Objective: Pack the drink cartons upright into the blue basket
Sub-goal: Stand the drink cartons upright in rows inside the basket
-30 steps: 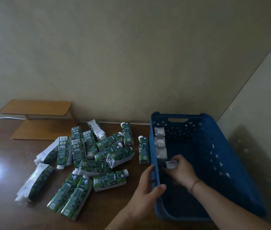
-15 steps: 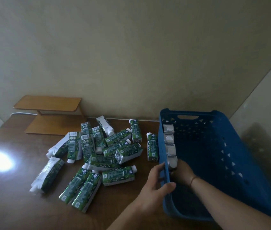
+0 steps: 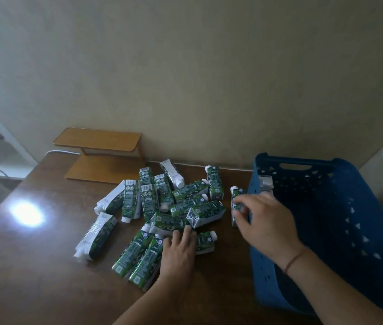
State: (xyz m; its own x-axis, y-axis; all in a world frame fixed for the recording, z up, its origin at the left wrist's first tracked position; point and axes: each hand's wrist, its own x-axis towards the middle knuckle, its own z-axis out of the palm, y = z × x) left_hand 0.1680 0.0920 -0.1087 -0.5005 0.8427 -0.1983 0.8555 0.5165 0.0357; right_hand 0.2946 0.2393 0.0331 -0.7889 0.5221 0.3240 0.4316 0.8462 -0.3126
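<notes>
The brown table [image 3: 33,266] carries everything. The blue basket [image 3: 350,219] stands at its right end, against the wall; one white carton top [image 3: 265,181] shows upright inside, tight to the basket's left wall near the far corner. Left of the basket a heap of green drink cartons [image 3: 162,207] lies flat. Beyond the heap, further left of the basket, sits a small wooden shelf [image 3: 96,141]. The right hand [image 3: 265,224] reaches over the basket's left rim, fingers curled on a single carton [image 3: 237,195] lying just beside that wall. The left hand [image 3: 178,252] rests with fingers spread on a carton [image 3: 205,240] at the heap's near edge.
</notes>
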